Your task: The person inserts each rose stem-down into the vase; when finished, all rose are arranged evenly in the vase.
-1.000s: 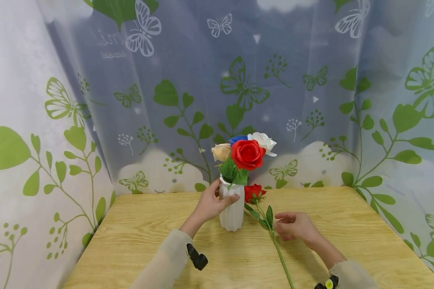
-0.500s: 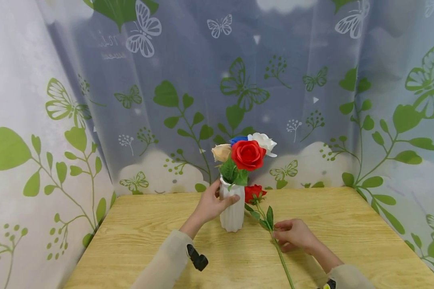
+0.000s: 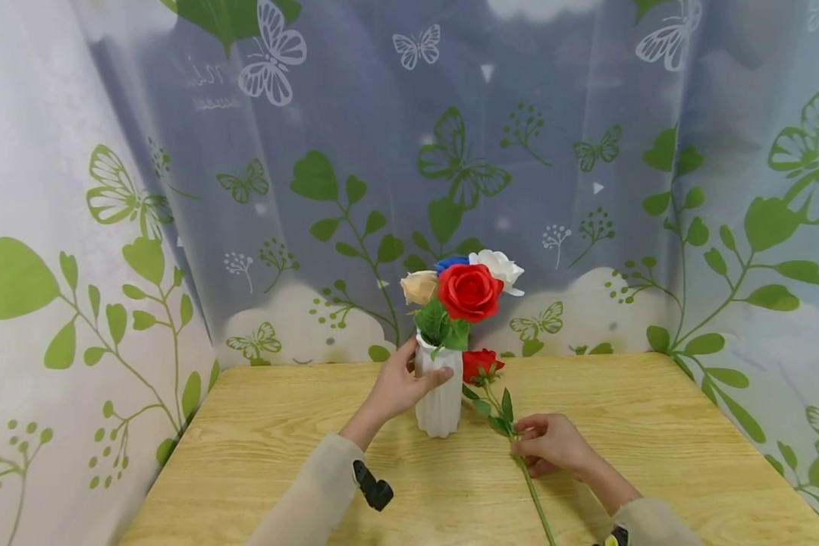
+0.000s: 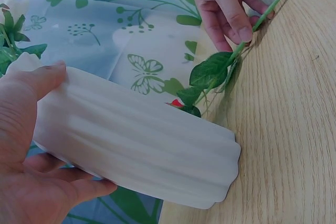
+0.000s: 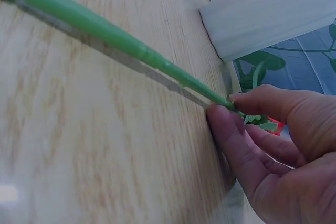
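A white fluted vase [image 3: 439,402] stands upright on the table, and my left hand [image 3: 399,383] grips its upper part, thumb across the front. In the vase are a red rose [image 3: 470,293], a cream rose [image 3: 419,287], a blue rose [image 3: 453,263] and a white rose [image 3: 497,271]. To the vase's right a second red rose [image 3: 481,365] lies on the table, bloom pointing away, its green stem [image 3: 534,497] running toward me. My right hand [image 3: 553,446] pinches that stem just below the leaves [image 4: 210,71], thumb against fingertips in the right wrist view [image 5: 273,145].
The wooden table [image 3: 280,455] ends at a patterned curtain [image 3: 355,114] behind the vase. More of the same cloth hangs along the left and right sides. Bare wood surrounds the vase's base.
My right hand has moved down and slightly left onto the lying rose's stem, and its fingers have closed on it. The left hand and the vase have stayed in place.
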{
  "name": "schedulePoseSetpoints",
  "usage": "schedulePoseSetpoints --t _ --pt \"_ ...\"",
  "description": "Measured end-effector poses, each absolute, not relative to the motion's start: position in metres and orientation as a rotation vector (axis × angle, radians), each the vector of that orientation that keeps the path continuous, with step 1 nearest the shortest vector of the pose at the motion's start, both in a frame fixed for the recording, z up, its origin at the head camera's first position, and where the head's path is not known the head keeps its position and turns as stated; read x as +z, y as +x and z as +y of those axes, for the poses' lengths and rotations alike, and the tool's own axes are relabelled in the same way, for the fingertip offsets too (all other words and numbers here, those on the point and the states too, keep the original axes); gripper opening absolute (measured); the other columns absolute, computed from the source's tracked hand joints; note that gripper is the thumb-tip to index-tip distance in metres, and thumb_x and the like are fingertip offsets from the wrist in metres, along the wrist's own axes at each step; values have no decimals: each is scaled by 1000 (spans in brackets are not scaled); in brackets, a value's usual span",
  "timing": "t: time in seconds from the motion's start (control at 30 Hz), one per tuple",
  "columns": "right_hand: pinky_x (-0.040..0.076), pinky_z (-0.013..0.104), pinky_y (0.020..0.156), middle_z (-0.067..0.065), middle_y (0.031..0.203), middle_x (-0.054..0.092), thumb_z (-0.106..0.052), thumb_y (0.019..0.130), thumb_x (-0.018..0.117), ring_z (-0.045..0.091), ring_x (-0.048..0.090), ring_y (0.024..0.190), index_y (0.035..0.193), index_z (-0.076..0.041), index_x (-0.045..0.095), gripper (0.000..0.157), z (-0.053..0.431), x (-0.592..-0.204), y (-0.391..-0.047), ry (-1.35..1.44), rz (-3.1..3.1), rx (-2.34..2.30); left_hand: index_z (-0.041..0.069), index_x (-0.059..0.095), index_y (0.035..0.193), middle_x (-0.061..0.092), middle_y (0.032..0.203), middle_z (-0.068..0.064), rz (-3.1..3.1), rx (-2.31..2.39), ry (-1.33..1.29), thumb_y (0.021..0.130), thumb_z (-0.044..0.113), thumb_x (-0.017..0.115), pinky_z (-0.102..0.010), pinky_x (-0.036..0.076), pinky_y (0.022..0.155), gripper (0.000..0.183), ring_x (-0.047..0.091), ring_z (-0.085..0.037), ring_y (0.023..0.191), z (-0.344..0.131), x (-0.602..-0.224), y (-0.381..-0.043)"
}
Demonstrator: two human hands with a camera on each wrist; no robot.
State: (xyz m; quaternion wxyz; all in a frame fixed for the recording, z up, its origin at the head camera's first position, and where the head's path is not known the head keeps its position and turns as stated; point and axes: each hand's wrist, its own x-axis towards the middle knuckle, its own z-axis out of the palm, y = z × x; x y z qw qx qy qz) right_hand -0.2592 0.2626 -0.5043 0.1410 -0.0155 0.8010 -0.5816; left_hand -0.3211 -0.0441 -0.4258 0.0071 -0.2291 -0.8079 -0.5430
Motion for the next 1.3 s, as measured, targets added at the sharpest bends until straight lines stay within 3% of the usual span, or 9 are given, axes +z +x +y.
schedulePoseSetpoints --t 0.37,0.63,0.8,0.97,1.07,1.3 --pt "63 32 59 16 97 71 -4 87 76 18 68 72 146 19 46 69 263 -496 -259 24 2274 -1654 19 36 165 54 157 -9 -2521 -1709 -723 96 42 78 -56 54 108 85 59 -38 137 -45 -428 -321" --pt "63 29 61 10 89 72 -5 91 75 13 69 69 149 20 41 71 268 -496 -260 3 2131 -1661 18 37 165 55 156 -9 -2513 -1708 -726 96 42 78 -56 54 108 84 59 -37 137 -45 -430 -322" --pt "62 27 64 10 95 73 -5 94 72 13 72 71 153 19 32 75 272 -490 -262 -58 2047 -1733 18 37 165 55 156 -9 -2508 -1718 -730 96 41 77 -56 55 108 83 59 -38 137 -44 -429 -323" --pt "64 29 79 11 104 73 -4 102 64 14 75 83 158 19 19 76 278 -479 -264 -184 1945 -1825 20 39 164 56 154 -9 -2509 -1724 -731 97 40 77 -56 55 107 80 59 -39 137 -44 -428 -322" --pt "64 36 91 14 108 72 -4 105 62 17 76 91 159 19 15 76 278 -473 -265 -201 1924 -1852 20 39 163 56 154 -9 -2509 -1727 -729 97 40 78 -56 54 108 79 59 -38 137 -45 -427 -322" --pt "61 41 100 31 126 62 1 107 54 22 76 103 159 21 11 70 276 -466 -265 -150 1952 -1892 20 38 165 54 158 -9 -2509 -1714 -736 96 40 78 -58 52 111 82 57 -39 139 -45 -427 -322"
